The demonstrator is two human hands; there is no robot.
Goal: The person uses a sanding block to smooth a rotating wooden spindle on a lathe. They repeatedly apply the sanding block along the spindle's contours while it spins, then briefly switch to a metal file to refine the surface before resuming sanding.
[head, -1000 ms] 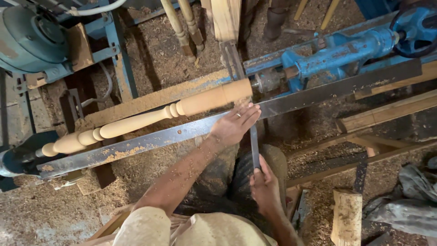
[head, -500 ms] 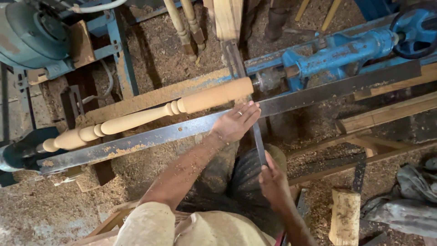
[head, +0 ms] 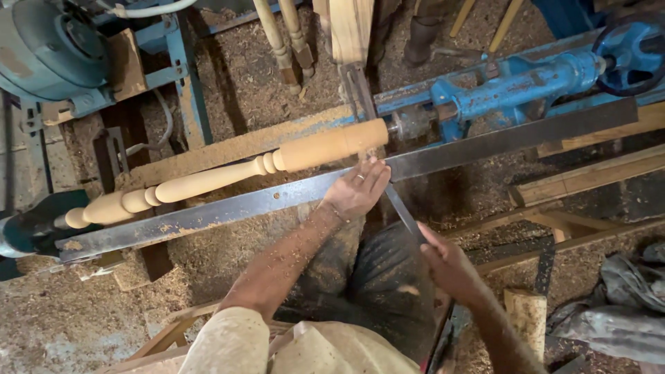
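Leftmost, a teal motor housing [head: 41,48] sits above and beyond the thin end of the turned wooden spindle [head: 228,176], which lies slanting between the lathe's centres. Just below the spindle, running alongside it, is the long flat steel tool rest [head: 208,211], dusted with shavings. Near the spindle's thick end, the left hand [head: 357,190] lies palm-down on the rest, fingers close together and curled over the blade of a long chisel [head: 402,211], whose tip meets the spindle's end. Below and right of the spindle, the right hand [head: 450,266] is wrapped round the chisel's handle end, fingers closed about it. Right of the spindle's thick end stands the blue tailstock [head: 519,86] with its handwheel [head: 634,48].
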